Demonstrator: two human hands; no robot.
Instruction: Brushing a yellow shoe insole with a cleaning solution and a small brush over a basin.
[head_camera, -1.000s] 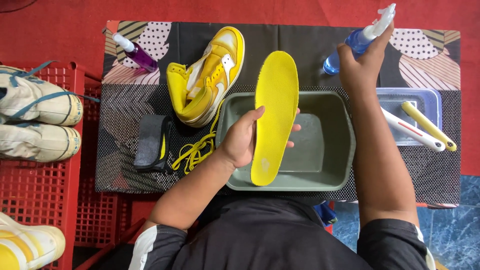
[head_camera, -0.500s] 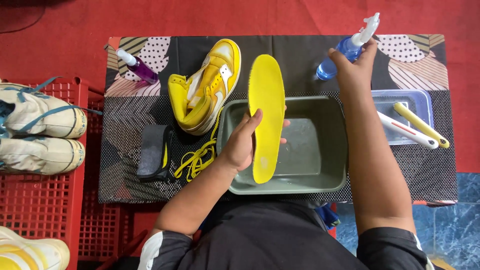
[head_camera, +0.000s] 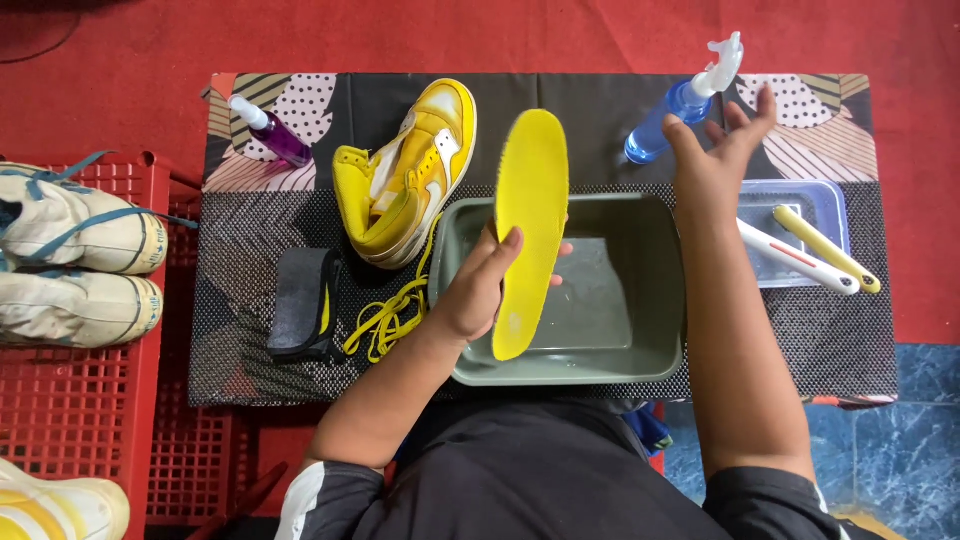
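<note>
My left hand grips a yellow insole by its lower half, holding it upright over a grey-green basin that has a little water in it. My right hand is open with fingers spread, just beside a blue spray bottle with a white trigger head that stands on the mat; the fingers are off the bottle. A yellow and white high-top shoe lies left of the basin, with yellow laces loose below it.
A small purple spray bottle stands at the mat's far left. A dark folded insole lies beside the laces. Two brushes rest in a clear tray at right. A red crate holds worn white shoes on the left.
My right hand has let go of the blue spray bottle, which now stands on the mat, and the fingers have opened. The left hand still holds the insole over the basin.
</note>
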